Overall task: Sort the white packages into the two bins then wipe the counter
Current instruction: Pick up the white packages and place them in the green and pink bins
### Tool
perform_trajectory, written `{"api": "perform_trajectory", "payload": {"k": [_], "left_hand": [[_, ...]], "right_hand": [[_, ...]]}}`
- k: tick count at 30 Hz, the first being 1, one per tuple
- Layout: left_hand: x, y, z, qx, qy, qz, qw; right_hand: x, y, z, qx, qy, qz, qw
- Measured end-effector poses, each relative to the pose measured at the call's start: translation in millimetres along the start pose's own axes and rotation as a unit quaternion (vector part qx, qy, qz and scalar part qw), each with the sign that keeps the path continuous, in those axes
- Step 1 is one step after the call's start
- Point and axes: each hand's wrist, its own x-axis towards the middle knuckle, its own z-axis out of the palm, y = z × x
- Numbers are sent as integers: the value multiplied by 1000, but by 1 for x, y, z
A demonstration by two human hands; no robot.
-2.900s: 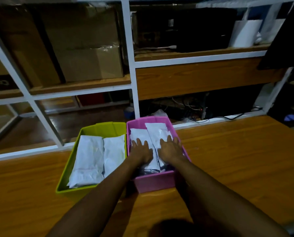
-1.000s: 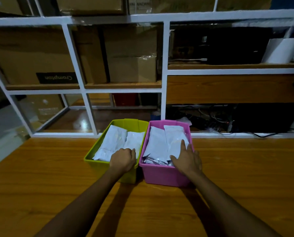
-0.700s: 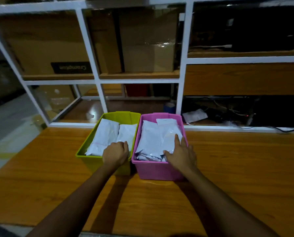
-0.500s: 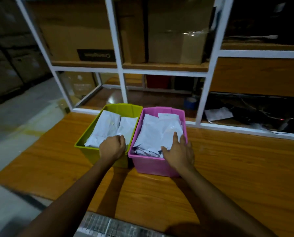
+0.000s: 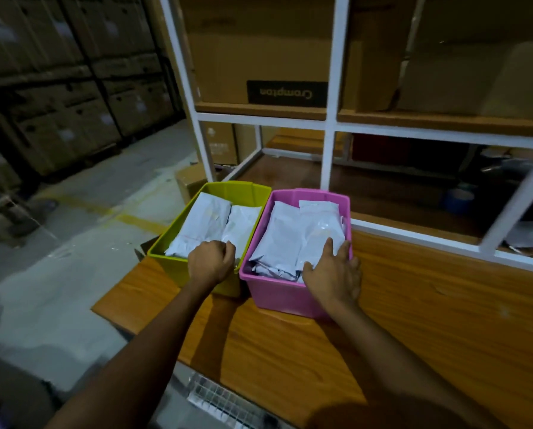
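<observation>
Two bins stand side by side at the left end of the wooden counter (image 5: 414,305). The green bin (image 5: 170,269) holds white packages (image 5: 206,224), and the pink bin (image 5: 277,294) holds several more white packages (image 5: 287,233). My left hand (image 5: 211,264) grips the near rim of the green bin with curled fingers. My right hand (image 5: 333,274) holds the pink bin's near right corner, its fingers hooked over the rim and lying on the packages. The green bin's left corner reaches the counter's left edge.
A white shelf frame (image 5: 330,119) with cardboard boxes (image 5: 259,57) rises right behind the bins. A blue roll (image 5: 458,201) lies on the low shelf. Left of the counter is concrete floor (image 5: 73,258) and stacked cartons (image 5: 57,88). A metal grate (image 5: 222,400) sits below the counter's front edge.
My hands left the packages in the pink bin and took hold of both bins' rims. Both bins slid left to the counter's end. The view swung left.
</observation>
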Motion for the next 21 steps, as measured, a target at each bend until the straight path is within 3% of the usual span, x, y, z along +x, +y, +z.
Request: {"api": "perform_trajectory", "payload": {"k": [9, 21], "left_hand": [[74, -93, -1, -35, -21, 9, 999], [119, -133, 12, -58, -14, 64, 996]], "right_hand": [[20, -102, 37, 2, 6, 31, 999], [39, -147, 57, 10, 21, 68, 997]]}}
